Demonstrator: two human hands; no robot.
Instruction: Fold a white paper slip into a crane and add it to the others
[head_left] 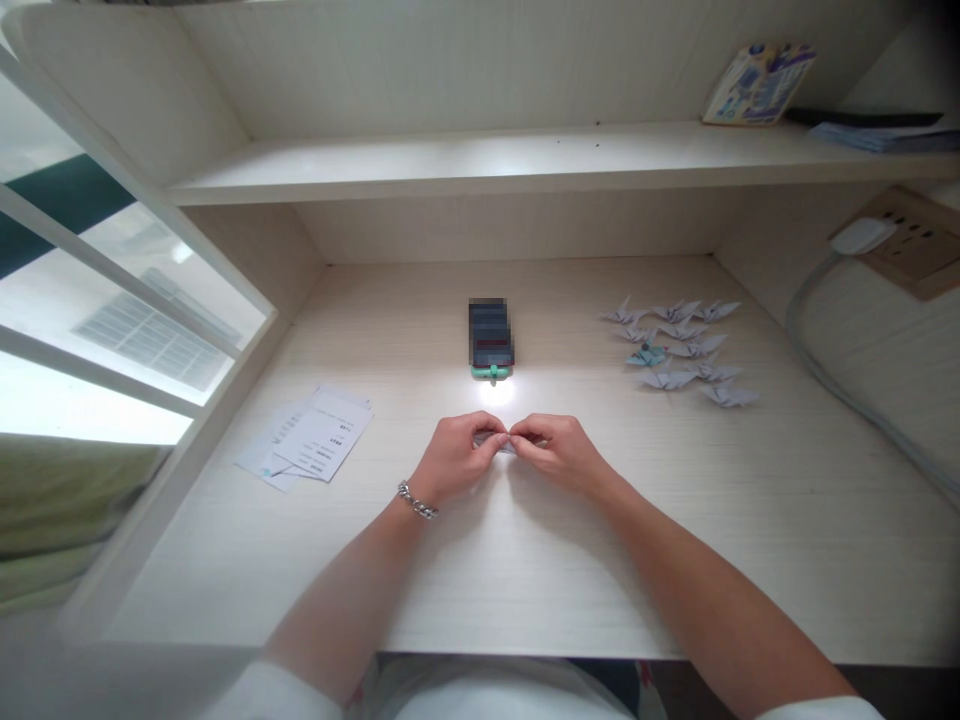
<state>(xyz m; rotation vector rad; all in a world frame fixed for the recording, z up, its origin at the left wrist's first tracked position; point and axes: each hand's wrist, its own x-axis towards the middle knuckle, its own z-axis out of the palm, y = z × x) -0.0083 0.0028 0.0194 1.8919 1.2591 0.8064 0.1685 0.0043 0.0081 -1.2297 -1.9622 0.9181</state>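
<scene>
My left hand (457,458) and my right hand (559,450) meet at the middle of the pale wooden desk (675,560). Both pinch a small folded piece of grey paper (501,440), which is mostly hidden by the fingers. A silver chain bracelet (417,501) circles my left wrist. Just beyond the hands lies a phone (491,338) with its light shining onto the desk.
Several folded paper cranes (686,350) lie in a cluster at the right. Printed paper slips (311,445) rest at the left. A shelf (525,160) above holds a colourful booklet (757,85). On the right wall, a plug (862,237) sits in a socket panel, its cable trailing down.
</scene>
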